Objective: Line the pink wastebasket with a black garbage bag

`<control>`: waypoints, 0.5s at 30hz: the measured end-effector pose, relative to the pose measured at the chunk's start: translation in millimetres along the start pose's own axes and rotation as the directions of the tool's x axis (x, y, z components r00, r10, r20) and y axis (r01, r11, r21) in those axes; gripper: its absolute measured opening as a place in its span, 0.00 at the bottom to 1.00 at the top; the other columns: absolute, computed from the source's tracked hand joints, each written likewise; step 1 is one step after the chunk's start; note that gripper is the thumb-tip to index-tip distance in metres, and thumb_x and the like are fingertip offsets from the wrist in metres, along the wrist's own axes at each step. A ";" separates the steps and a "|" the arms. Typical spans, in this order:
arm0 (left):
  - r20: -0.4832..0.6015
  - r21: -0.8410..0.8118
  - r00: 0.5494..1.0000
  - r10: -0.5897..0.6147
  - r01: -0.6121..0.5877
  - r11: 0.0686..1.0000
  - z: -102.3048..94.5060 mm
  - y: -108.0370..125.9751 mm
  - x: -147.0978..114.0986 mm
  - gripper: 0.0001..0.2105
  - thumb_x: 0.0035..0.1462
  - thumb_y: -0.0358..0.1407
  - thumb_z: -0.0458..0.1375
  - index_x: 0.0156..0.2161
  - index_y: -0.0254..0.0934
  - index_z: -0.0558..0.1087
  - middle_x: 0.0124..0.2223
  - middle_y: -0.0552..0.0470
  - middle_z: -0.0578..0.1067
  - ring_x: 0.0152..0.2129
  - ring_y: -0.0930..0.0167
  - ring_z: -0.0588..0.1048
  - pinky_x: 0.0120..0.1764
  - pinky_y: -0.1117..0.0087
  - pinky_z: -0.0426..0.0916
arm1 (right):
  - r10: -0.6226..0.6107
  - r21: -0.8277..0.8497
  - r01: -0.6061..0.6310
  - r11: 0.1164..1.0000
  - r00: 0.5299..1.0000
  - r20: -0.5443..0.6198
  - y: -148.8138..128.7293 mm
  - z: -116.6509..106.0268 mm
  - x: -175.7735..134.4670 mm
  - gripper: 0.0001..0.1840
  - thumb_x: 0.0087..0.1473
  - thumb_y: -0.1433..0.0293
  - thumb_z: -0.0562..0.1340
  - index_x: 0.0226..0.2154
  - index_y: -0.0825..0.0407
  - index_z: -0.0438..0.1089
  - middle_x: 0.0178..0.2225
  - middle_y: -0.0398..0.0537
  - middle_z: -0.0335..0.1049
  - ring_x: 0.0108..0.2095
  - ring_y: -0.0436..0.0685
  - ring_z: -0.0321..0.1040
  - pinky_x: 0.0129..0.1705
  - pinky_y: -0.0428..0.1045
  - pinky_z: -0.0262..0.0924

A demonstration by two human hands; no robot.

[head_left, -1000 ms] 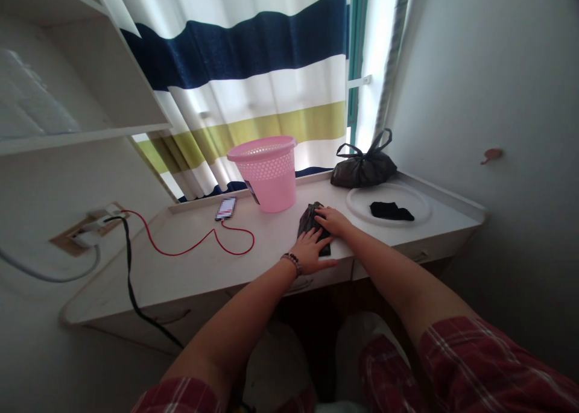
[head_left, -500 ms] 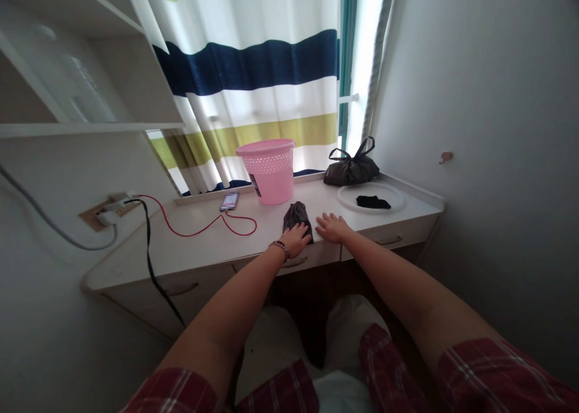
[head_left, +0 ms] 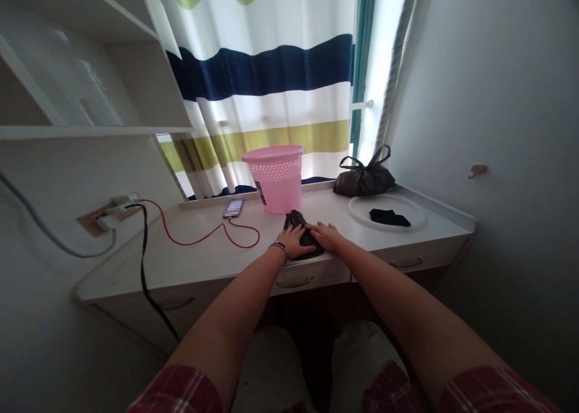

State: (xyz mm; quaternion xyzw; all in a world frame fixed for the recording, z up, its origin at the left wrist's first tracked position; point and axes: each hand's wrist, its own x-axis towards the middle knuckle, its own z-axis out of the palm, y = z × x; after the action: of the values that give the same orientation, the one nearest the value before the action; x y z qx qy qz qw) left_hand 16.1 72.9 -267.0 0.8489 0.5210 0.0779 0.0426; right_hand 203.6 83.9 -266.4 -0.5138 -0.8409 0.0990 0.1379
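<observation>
A small black plastic bag (head_left: 311,242) lies near the front edge of the white desk (head_left: 199,259). My left hand (head_left: 291,242), with a beaded bracelet at the wrist, rests on its left side, fingers spread. My right hand (head_left: 326,237) touches the bag from the right, its fingers stretched out toward the left hand. Neither hand is closed around the bag, and its middle is partly covered by the fingers. Right behind it stands a pink plastic basket (head_left: 281,187) with a perforated upper band.
A tied black bag (head_left: 364,179) sits at the back right. In front of it, a black cloth item (head_left: 389,217) lies across a white ring (head_left: 355,215). On the left, a phone (head_left: 233,208) is attached to a red cable (head_left: 181,243) running to a power outlet (head_left: 97,215).
My right hand has moved left from the bare desk onto the bag. My left hand stays on the bag, now with its thumb spread across it. The view has shifted slightly.
</observation>
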 end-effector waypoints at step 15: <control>-0.356 -0.322 0.920 -0.164 0.044 0.946 9.5 -57.8 50.5 0.22 0.61 0.35 0.48 0.59 0.30 0.66 0.59 0.42 0.68 0.57 0.64 0.65 0.61 0.64 0.55 | 0.128 0.218 -0.078 0.973 0.966 -0.223 43.1 9.8 54.3 0.24 0.55 0.54 0.57 0.51 0.46 0.71 0.49 0.47 0.74 0.47 0.60 0.70 0.51 0.52 0.61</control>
State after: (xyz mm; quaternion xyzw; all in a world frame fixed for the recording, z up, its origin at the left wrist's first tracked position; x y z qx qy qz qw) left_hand -10.5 144.2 -280.8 0.7716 0.5455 0.3180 0.0771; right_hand 212.8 151.5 -281.9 -0.5481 -0.7757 0.1312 0.2841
